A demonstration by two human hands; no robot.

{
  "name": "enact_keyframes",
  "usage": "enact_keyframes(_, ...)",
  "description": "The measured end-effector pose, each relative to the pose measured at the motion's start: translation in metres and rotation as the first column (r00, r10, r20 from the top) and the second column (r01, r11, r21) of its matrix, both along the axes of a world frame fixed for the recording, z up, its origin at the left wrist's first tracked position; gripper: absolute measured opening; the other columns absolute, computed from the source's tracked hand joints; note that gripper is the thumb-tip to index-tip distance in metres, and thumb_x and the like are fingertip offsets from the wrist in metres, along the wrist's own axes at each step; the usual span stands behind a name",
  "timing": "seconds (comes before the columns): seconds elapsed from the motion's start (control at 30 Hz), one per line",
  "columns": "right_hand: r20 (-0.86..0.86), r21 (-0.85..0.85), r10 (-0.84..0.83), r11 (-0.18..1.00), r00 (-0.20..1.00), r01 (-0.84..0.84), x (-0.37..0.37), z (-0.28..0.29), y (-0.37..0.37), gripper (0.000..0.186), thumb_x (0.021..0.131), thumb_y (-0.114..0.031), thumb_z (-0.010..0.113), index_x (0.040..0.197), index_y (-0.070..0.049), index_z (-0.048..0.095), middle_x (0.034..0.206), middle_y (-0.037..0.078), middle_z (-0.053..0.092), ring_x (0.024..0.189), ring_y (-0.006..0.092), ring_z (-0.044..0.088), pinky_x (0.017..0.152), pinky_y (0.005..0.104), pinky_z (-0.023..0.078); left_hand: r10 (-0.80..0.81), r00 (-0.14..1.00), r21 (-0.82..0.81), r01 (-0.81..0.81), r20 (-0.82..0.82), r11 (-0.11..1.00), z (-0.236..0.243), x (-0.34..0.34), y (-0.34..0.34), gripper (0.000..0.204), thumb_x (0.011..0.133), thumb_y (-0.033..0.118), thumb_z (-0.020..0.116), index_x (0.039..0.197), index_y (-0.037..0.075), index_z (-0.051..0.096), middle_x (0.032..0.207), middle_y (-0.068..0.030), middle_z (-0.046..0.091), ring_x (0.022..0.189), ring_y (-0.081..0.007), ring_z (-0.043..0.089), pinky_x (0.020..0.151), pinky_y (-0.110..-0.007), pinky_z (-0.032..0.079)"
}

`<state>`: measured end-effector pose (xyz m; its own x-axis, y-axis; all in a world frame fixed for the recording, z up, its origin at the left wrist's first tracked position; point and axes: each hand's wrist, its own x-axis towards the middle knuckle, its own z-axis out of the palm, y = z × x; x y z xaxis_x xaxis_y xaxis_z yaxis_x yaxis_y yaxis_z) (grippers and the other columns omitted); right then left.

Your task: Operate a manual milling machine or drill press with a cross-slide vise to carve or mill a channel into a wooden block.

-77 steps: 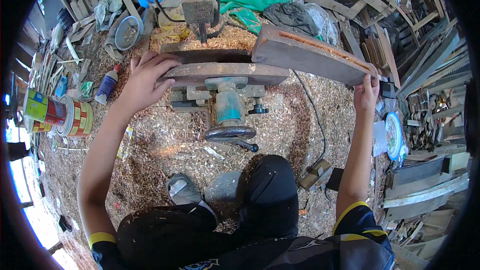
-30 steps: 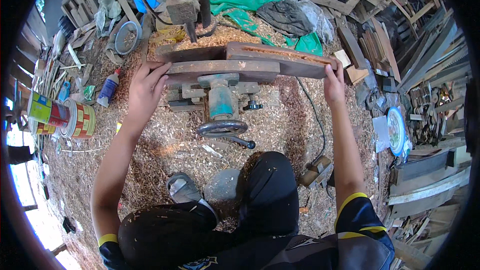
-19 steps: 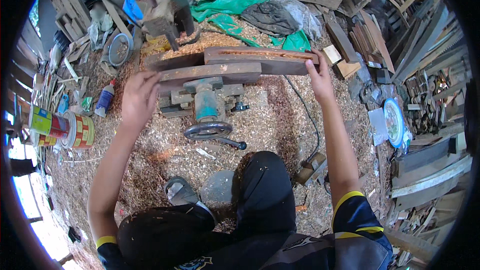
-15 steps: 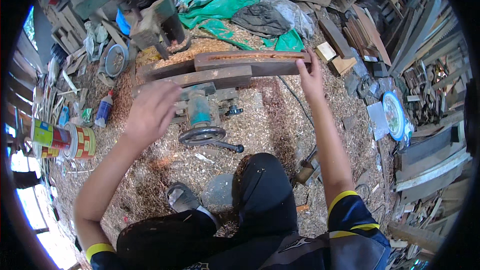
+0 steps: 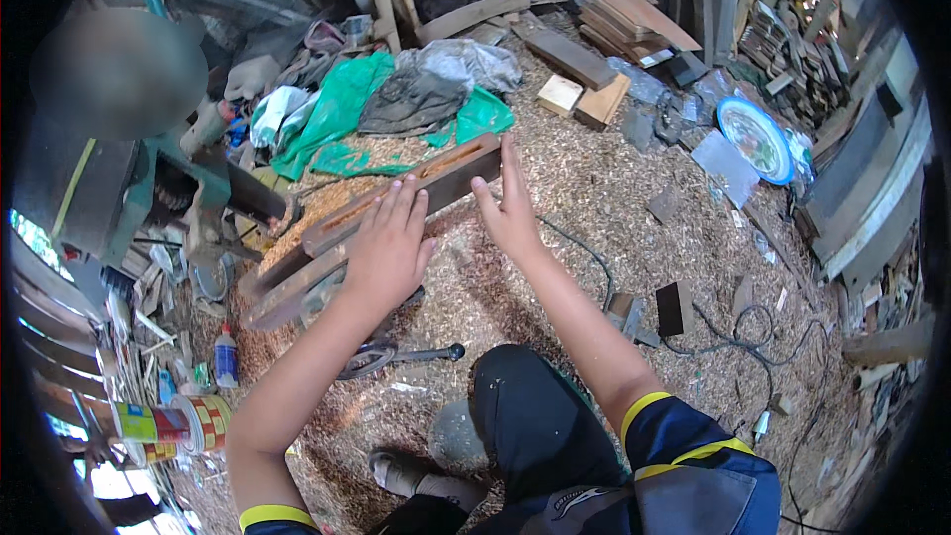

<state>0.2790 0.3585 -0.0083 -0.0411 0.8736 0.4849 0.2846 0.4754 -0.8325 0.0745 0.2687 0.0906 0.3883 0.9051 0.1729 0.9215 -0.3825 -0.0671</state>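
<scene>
Floor (image 5: pixel 649 263), broad, buried under pale shavings (image 5: pixel 584 173), with timber (image 5: pixel 570 56) stacked toward the far right corner. Green machine (image 5: pixel 203 178), heavy and dusty, at the far left. Green sheeting (image 5: pixel 342 114), crumpled beside grey cloth (image 5: pixel 416 99), along the floor's far edge.

Slotted beam (image 5: pixel 456 188), dark, raised off the floor, aslant: left end low beside the machine, right end farther off. Paired boards (image 5: pixel 297 292) alongside and below its left part, one in front, one behind; clamped tight or merely resting, impossible to say.

Done, by the look: long slot (image 5: pixel 446 164) in the upper face, rough and reddish-brown within, running almost to the right end. Judged well advanced, at least as a cut. Left to do: unclear; middle stretch covered, depth and finish inside too small to judge.

Left hand (image 5: pixel 386 253): palm down across the beam's middle, fingers extended over the upper face, thumb apart, nothing enclosed. Right hand (image 5: pixel 510 223): spread wide at the beam's right end, fingers straight along the end face, thumb toward the near side; contact likely, firm hold not evident.

Lever (image 5: pixel 431 353), black-knobbed, below the boards. Bottle (image 5: pixel 226 362), blue-labelled, toward the floor's left edge.
</scene>
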Motion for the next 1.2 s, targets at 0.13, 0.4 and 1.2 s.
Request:
enact_keyframes(0.13, -0.021, 0.013, -0.024, 1.000, 1.000, 0.024, 0.009, -0.015, 0.007, 0.077, 0.111, -0.022, 0.061, 0.173, 0.005, 0.022, 0.176, 0.033, 0.029, 0.166, 0.0431, 0.029, 0.134, 0.0454, 0.026, -0.001, 1.000, 0.010, 0.001, -0.003, 1.000, -0.003, 0.012, 0.010, 0.061, 0.105, 0.022, 0.064, 0.158, -0.005, 0.048, 0.171, -0.0264, 0.042, 0.157, -0.0428, 0.043, 0.131, -0.053, 0.035)
enact_keyframes(0.4, -0.266, -0.084, 0.224, 0.964, 0.938, -0.254, 0.009, -0.011, 0.025, 0.080, 0.103, -0.005, 0.061, 0.175, -0.006, 0.028, 0.178, 0.027, 0.030, 0.167, 0.0366, 0.029, 0.134, 0.0423, 0.027, 0.043, 0.999, 0.034, -0.044, 0.012, 0.998, -0.004, 0.004, 0.007, 0.063, 0.107, 0.016, 0.060, 0.162, -0.006, 0.040, 0.171, -0.0261, 0.041, 0.158, -0.0422, 0.043, 0.131, -0.052, 0.035)
enact_keyframes(1.2, -0.503, -0.229, 0.493, 0.716, 0.710, -0.659, -0.020, -0.008, 0.015, 0.083, 0.096, 0.005, 0.052, 0.175, -0.003, 0.028, 0.183, 0.017, 0.025, 0.169, 0.0267, 0.022, 0.135, 0.0370, 0.021, 0.269, 0.963, -0.052, -0.268, 0.007, 0.962, 0.003, 0.000, -0.054, 0.068, 0.107, 0.024, 0.059, 0.163, -0.008, 0.039, 0.174, -0.0289, 0.035, 0.162, -0.0415, 0.037, 0.134, -0.053, 0.029)
